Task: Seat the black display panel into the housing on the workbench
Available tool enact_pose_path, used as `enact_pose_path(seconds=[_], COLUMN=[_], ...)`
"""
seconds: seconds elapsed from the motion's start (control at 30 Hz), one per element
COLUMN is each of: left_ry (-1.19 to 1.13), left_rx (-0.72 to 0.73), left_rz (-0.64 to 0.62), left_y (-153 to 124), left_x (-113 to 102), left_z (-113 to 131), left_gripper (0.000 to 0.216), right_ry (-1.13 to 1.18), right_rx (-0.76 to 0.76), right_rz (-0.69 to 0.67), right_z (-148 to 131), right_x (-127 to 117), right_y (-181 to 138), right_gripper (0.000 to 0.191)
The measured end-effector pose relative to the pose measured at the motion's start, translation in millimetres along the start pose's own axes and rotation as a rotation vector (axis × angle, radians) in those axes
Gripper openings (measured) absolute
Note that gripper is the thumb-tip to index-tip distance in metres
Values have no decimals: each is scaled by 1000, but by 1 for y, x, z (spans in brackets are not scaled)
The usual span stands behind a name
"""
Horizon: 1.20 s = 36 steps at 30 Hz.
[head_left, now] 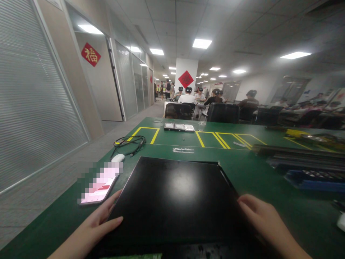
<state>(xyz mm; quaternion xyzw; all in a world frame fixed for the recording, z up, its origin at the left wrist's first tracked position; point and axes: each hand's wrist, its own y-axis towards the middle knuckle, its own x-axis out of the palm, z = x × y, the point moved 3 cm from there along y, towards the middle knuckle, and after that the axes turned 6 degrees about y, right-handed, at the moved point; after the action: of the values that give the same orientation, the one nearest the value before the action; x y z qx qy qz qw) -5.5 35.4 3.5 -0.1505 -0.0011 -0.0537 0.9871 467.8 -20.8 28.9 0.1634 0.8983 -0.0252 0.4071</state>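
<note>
A flat black panel (175, 198), like a closed laptop or lid, lies on the green table (242, 162) right in front of me. My left hand (97, 223) rests at its near left edge with fingers stretched out, thumb lying on the black surface. My right hand (258, 216) lies at the near right edge, fingers extended and touching the panel. Neither hand is wrapped round anything.
A phone (99, 189) with a lit screen lies left of the panel, with a white mouse (118, 157) and coiled black cable (132, 142) beyond. Small drives (179, 127) sit farther back. Black and blue trays (309, 169) stand at right. People sit at tables in the background.
</note>
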Motion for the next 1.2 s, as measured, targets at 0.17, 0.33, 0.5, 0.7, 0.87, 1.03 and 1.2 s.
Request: enact_pose_path(seconds=[0.17, 0.33, 0.5, 0.7, 0.87, 1.03, 1.2], left_ry=[-5, -21, 22, 7, -53, -80, -91], left_rx=[-6, -1, 50, 18, -43, -56, -40], left_rz=[-17, -32, -34, -19, 12, -11, -29], left_y=[0, -1, 0, -3, -7, -8, -8], left_x=[0, -2, -4, 4, 12, 9, 5], left_z=[-1, -4, -3, 3, 11, 6, 3], left_gripper=[106, 101, 87, 92, 107, 106, 101], right_ry=[-11, -12, -7, -17, -16, -12, -19], right_rx=[41, 44, 50, 57, 77, 83, 91], right_rz=[-35, -22, -32, -29, -35, -34, -48], right_z=[3, 0, 3, 4, 5, 8, 7], right_x=[1, -1, -1, -1, 0, 1, 1], right_y=[1, 0, -1, -1, 0, 1, 1], right_gripper=[35, 36, 35, 35, 35, 35, 35])
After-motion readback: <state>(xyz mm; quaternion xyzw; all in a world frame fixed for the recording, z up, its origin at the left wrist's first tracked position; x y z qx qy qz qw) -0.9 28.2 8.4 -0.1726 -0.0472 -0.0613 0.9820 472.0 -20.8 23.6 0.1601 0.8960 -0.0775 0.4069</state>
